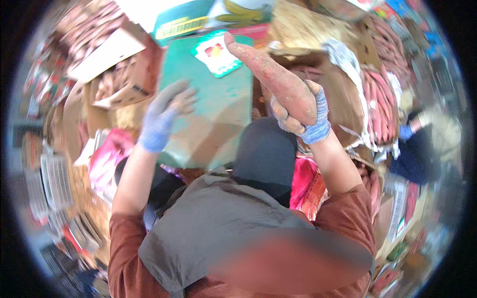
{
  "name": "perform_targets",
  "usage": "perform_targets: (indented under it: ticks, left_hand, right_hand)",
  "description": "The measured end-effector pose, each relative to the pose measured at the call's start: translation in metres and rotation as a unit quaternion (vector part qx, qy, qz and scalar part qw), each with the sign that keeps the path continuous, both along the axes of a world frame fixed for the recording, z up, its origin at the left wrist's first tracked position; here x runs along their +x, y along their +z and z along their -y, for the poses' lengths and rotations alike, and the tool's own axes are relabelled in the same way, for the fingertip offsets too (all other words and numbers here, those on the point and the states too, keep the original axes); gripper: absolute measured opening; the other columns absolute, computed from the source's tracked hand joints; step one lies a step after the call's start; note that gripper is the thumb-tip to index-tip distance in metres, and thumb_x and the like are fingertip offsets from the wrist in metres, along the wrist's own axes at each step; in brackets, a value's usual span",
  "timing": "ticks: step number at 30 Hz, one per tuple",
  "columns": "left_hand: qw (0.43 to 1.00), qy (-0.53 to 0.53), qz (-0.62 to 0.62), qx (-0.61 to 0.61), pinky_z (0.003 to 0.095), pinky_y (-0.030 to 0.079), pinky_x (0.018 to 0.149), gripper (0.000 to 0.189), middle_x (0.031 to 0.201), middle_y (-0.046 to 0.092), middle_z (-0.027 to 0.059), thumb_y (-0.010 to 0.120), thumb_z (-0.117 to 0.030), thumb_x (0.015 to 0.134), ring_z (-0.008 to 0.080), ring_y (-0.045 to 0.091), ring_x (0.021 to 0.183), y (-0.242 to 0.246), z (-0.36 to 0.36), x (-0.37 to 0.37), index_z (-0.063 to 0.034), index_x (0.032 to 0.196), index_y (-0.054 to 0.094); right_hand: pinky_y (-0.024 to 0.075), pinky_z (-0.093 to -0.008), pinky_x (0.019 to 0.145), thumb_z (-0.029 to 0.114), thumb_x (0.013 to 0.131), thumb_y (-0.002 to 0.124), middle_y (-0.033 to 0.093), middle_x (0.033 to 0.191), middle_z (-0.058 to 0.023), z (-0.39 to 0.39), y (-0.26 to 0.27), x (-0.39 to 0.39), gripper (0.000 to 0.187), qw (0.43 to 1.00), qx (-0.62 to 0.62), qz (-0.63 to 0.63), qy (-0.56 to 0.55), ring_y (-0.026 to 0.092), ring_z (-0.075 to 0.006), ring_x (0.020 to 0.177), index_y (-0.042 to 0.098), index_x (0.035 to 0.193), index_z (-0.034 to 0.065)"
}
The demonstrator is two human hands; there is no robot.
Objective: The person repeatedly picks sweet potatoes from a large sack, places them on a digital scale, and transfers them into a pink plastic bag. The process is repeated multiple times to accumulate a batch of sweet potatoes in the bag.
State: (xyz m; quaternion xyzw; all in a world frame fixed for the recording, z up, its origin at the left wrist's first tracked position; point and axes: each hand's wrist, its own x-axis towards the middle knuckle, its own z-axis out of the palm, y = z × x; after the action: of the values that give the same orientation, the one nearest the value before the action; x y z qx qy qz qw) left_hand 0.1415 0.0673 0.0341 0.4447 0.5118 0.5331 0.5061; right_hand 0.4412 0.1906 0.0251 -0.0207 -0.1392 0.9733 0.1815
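Note:
My right hand (pixel 300 111), in a dirty blue knit work glove, grips the thick lower end of a long reddish sweet potato (pixel 275 80). Its narrow tip points up and left, above a green board (pixel 208 111) in front of me. Near that tip, a stack of white and green labels (pixel 216 54) with a red print lies on the board. My left hand (pixel 173 100), gloved alike and slightly blurred, hovers over the board's left edge with its fingers apart and nothing in it.
Sweet potatoes fill a cardboard box (pixel 145 67) at upper left and a lined box (pixel 380 108) at right. A large open carton (pixel 335 108) stands right of the board. Another person (pixel 417 149) is at far right. Plastic crates (pixel 56 178) stand at left.

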Motion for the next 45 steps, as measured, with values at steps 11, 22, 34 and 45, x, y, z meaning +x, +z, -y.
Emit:
perform_targets:
  ticks: [11,22,34,45]
  left_hand:
    - [0.946,0.023,0.234,0.225,0.0378,0.038,0.099,0.067,0.127,0.047,0.0167,0.067,-0.026,0.081,0.0272,0.047,0.117,0.065,0.056,-0.034,-0.0013,0.131,0.031]
    - [0.963,0.221,0.037,0.150,0.0351,0.041,0.095,0.065,0.121,0.050,0.0156,0.064,-0.015,0.082,0.0231,0.050,0.111,0.047,0.079,-0.045,0.0004,0.134,0.028]
    - [0.906,0.035,0.310,0.285,0.0441,0.034,0.102,0.057,0.130,0.044,0.0139,0.061,-0.026,0.085,0.0325,0.039,0.124,0.006,0.052,-0.082,-0.0077,0.132,0.034]
    - [0.936,0.029,0.298,0.186,0.0443,0.028,0.105,0.088,0.139,0.031,0.0173,0.049,-0.060,0.080,0.0313,0.033,0.128,0.014,0.037,-0.071,-0.0047,0.140,0.018]
  right_hand:
    - [0.0477,-0.0297,0.042,0.053,0.077,0.058,0.058,0.098,-0.0254,0.064,0.060,-0.145,0.078,0.942,0.309,0.111,0.066,0.059,-0.0225,0.054,0.040,0.125,-0.0065]
    - [0.0466,-0.0377,0.077,0.024,0.069,0.071,0.055,0.111,-0.0173,0.113,0.051,-0.183,0.066,0.424,0.807,0.241,-0.333,0.056,-0.0337,0.091,0.043,0.126,0.0045]
    - [0.0454,-0.0302,0.084,0.022,0.074,0.069,0.056,0.108,-0.0123,0.099,0.047,-0.175,0.069,0.853,0.445,0.263,-0.069,0.055,-0.0195,0.098,0.038,0.131,-0.0015]
    - [0.0380,-0.0287,0.094,0.019,0.073,0.072,0.047,0.125,-0.0131,0.089,0.032,-0.161,0.080,0.769,0.541,0.279,-0.194,0.047,-0.0165,0.111,0.028,0.136,-0.0029]
